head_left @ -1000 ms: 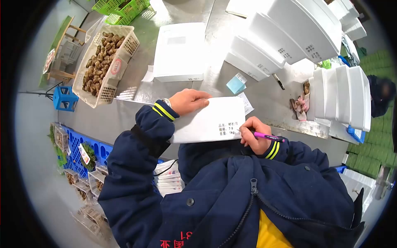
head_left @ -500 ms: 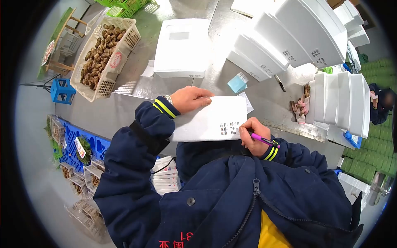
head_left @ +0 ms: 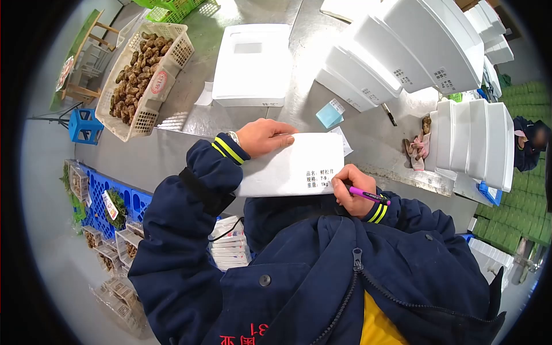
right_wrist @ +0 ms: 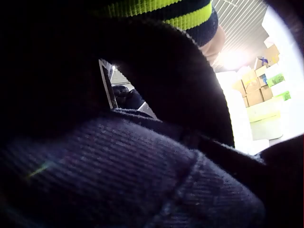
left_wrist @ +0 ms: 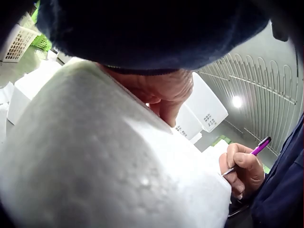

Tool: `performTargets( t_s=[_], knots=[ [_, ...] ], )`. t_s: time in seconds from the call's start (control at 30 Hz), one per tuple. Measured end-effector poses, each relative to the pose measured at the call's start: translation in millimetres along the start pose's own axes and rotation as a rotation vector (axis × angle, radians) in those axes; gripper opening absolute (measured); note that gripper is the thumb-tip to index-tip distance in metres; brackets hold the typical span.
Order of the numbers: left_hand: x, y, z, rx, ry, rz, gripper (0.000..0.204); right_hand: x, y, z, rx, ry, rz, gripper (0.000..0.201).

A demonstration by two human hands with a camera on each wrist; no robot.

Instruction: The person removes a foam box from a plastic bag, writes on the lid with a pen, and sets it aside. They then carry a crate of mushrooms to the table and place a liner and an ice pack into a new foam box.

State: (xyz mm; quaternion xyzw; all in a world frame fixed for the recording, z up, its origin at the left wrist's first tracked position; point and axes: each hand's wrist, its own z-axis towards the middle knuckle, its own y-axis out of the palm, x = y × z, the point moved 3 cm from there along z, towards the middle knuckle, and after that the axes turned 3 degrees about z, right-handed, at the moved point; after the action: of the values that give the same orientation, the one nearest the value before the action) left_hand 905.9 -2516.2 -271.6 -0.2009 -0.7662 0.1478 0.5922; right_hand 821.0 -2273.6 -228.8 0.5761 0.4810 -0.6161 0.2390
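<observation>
A white foam box [head_left: 282,167] with black printed lettering on its face leans at the front of the person's body in the head view. My left hand [head_left: 263,138] grips its upper left edge, with the thumb along the printed face. At the lower right corner, my right hand [head_left: 355,190] pinches a purple marker pen [head_left: 371,196], its tip by the last line of print. The left wrist view shows the pen [left_wrist: 261,146] slanting up out of the fingers, its writing end right at the foam. In the right wrist view, dark sleeve cloth hides the hand.
A crate of brown mushrooms [head_left: 168,95] stands at the left of the metal table [head_left: 190,118]. Behind lies another white foam box [head_left: 250,75]. Stacked foam boxes [head_left: 368,75] fill the right side, with a pale blue card [head_left: 329,114] before them.
The pen's rear end has dipped and the right hand has shifted slightly right. The left hand keeps its hold on the box. The whole head view has shifted a little.
</observation>
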Motion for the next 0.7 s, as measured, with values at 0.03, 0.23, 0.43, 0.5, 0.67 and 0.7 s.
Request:
performTargets(
  t_s=[0.03,0.23,0.43,0.5,0.67,0.7],
  knots=[
    [0.3,-0.4,-0.3,0.003,0.004,-0.002,0.038,0.2,0.2,0.0,0.0,0.0,0.0,0.006],
    [4.4,-2.9,-1.3,0.003,0.008,0.005,0.038,1.4,0.0,0.3,0.041,0.084,0.058,0.006],
    [2.0,-3.2,-0.9,0.006,0.009,0.007,0.039,-4.2,0.1,1.2,0.036,0.096,0.151,0.007],
    [2.2,-3.1,-0.7,0.003,0.011,0.004,0.039,-4.5,0.1,1.9,0.043,0.087,0.132,0.006],
    [2.2,-3.6,0.3,0.006,0.035,0.0,0.039,-3.1,-1.2,3.2,0.014,0.014,0.069,0.006],
    [2.0,-3.6,0.2,0.003,0.018,0.007,0.039,-3.8,-1.2,3.1,0.026,0.041,0.108,0.006]
  ],
)
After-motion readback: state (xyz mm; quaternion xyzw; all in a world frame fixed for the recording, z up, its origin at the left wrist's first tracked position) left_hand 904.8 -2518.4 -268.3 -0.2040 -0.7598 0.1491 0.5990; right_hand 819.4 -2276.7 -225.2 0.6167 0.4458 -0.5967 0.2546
